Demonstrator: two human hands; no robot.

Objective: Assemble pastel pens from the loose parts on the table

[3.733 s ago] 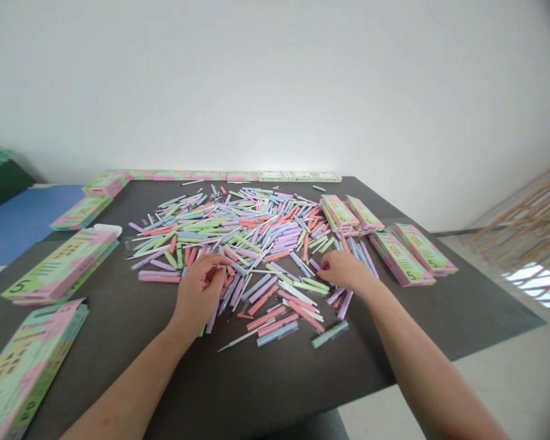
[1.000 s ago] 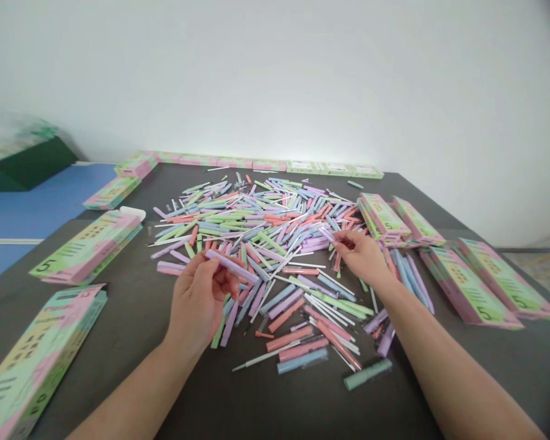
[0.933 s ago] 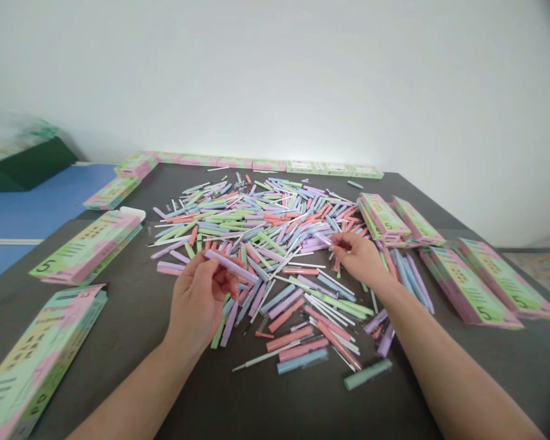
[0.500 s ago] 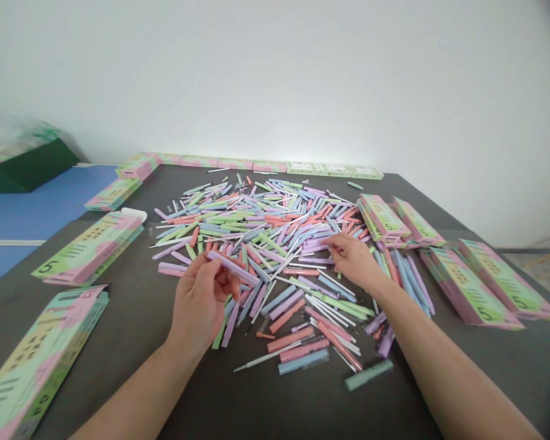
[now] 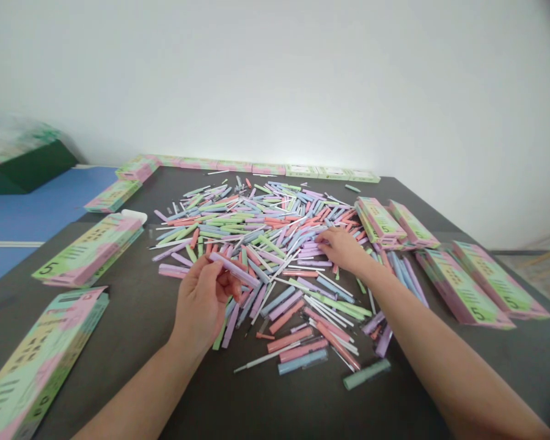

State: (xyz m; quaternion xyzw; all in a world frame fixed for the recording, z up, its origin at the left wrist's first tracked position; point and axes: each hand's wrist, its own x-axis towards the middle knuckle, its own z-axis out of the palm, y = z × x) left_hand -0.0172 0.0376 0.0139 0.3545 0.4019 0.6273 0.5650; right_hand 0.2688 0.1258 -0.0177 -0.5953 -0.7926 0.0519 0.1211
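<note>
L hand point(image 5: 202, 299) is clamped on a purple tube point(image 5: 235, 270), over the pen pile's point(image 5: 224, 226) near L part; light grip, ends free suits it. R hand point(image 5: 343, 249) is at purple pcs point(image 5: 310, 251) in the pile, tips close tog.; can't tell if gripping. Best lift one straight up, w/o dragging nbrs.

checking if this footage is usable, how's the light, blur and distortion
All in the head view: the wall is brightest just above the far boxes; the top right corner is dark; the near left box looks stretched, its small print too soft to read; the purple tube in the left hand has clearer edges.
</note>
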